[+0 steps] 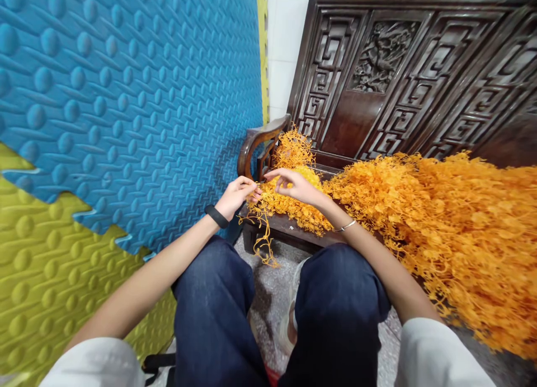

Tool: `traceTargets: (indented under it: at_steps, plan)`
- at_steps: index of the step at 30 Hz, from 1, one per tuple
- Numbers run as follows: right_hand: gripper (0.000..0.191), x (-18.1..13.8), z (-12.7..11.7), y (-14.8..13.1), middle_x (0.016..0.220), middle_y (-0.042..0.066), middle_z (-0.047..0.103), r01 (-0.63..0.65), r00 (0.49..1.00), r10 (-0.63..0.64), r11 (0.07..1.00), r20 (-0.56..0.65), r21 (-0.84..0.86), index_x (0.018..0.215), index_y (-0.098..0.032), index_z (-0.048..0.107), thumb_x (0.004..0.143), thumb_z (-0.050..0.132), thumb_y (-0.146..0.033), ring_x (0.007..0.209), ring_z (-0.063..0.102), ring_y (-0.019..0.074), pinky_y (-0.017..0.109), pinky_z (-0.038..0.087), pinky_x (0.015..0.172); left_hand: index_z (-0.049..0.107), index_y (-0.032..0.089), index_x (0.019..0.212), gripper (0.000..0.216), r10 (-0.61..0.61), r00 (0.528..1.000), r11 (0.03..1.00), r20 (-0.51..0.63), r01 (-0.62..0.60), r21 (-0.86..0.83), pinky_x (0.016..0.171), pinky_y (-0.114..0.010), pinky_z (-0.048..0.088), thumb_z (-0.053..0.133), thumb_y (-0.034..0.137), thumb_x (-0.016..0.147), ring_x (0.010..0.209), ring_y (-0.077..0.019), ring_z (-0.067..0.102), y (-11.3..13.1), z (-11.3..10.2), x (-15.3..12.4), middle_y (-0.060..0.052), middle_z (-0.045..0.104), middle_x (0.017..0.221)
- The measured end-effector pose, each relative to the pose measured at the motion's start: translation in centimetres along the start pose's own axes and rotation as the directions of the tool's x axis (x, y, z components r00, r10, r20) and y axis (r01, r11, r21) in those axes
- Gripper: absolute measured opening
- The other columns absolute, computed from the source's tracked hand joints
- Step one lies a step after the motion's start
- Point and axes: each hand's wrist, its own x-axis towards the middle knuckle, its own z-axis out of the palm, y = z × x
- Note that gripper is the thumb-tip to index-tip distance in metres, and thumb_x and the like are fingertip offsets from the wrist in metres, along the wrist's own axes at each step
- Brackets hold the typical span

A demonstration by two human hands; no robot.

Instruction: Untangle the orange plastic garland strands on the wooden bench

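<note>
My left hand (236, 196) pinches a strand of orange plastic sprigs (263, 230) that dangles down past the bench edge toward the floor. My right hand (293, 185), fingers curled together, grips the same strand a little to the right, just above a big pile of orange sprigs (440, 219) heaped on the bench seat. A black band sits on my left wrist and a thin bracelet on my right. My knees in dark jeans are below both hands.
A dark carved wooden bench (377, 68) runs across the back and right, its curved armrest (255, 141) just behind my hands. Blue foam mats (126, 96) and yellow foam mats (50, 264) lean at the left. Speckled floor (272, 292) shows between my knees.
</note>
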Motion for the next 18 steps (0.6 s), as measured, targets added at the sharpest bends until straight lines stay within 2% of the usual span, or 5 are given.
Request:
traceTargets:
  at_steps: [3,9,12,15,18]
  plan:
    - [0.044,-0.2,0.3,-2.0,0.114,0.007,0.061,0.113,0.984,-0.123,0.990,0.129,0.080,0.118,-0.019,0.056,0.075,0.066,-0.018,0.087,0.058,0.0142,0.030,0.047,0.080,0.048,0.014,0.075,0.013,-0.019,0.998,1.000,-0.057,0.018,-0.017,0.062,-0.025,0.048,0.060,0.015,0.080,0.057,-0.0103,0.062,0.2,0.2,0.0,0.000,0.065,0.063]
    - [0.015,0.0,1.1,-3.0,0.091,0.004,0.064,0.172,0.984,-0.173,0.985,0.030,0.028,0.094,-0.018,0.064,0.082,0.063,-0.026,0.080,0.057,0.0134,0.028,0.045,0.076,0.047,0.016,0.076,0.015,-0.024,0.998,1.000,-0.058,0.023,-0.015,0.063,-0.026,0.048,0.062,0.019,0.079,0.056,-0.0099,0.060,0.3,0.4,0.0,0.003,0.062,0.062]
    - [0.006,0.1,1.3,-2.9,0.082,0.002,0.063,0.150,0.988,-0.149,0.987,-0.025,0.051,0.082,-0.017,0.064,0.083,0.060,-0.022,0.077,0.056,0.0132,0.028,0.044,0.074,0.050,0.015,0.076,0.025,-0.004,1.000,1.000,-0.010,0.005,0.030,0.065,-0.026,0.046,0.069,0.032,0.074,0.060,-0.0103,0.060,0.2,0.3,0.0,0.003,0.063,0.067]
    - [0.006,0.2,1.5,-2.7,0.078,0.001,0.062,0.080,0.993,-0.063,0.981,-0.099,0.175,0.080,-0.017,0.060,0.081,0.060,-0.022,0.074,0.056,0.0128,0.027,0.044,0.071,0.056,0.014,0.078,0.037,0.041,0.996,0.996,0.077,-0.046,0.075,0.066,-0.025,0.043,0.071,0.047,0.068,0.065,-0.0110,0.059,0.4,0.3,-0.2,0.001,0.063,0.070]
    - [0.006,0.3,2.0,-2.8,0.072,-0.001,0.061,0.005,0.993,0.031,0.950,-0.110,0.313,0.078,-0.017,0.057,0.078,0.061,-0.021,0.068,0.056,0.0119,0.026,0.045,0.067,0.059,0.013,0.072,0.041,0.039,0.979,0.991,0.201,-0.064,0.120,0.063,-0.024,0.040,0.076,0.049,0.059,0.062,-0.0099,0.055,0.6,0.4,-0.3,0.001,0.061,0.066]
